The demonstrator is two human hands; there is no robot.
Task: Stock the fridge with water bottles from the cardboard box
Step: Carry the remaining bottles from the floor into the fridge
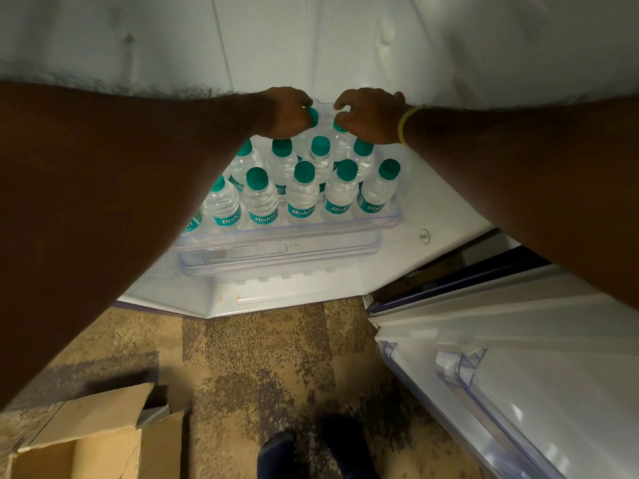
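Several clear water bottles with teal caps and teal labels (302, 193) stand upright in rows on a clear fridge shelf (287, 236). Both my arms reach over them to the back row. My left hand (288, 114) grips a teal-capped bottle (313, 116) by its top. My right hand (370, 115) grips another bottle (339, 127) by its cap, close beside the first. Most of each held bottle's body is hidden behind the front rows. The cardboard box (100, 440) lies open on the floor at the lower left; its inside is not visible.
The fridge door (518, 357) stands open at the right, with clear door racks. A clear drawer (280, 261) sits under the shelf. Speckled brown carpet (262, 357) covers the floor, and my dark shoes (311, 451) are at the bottom.
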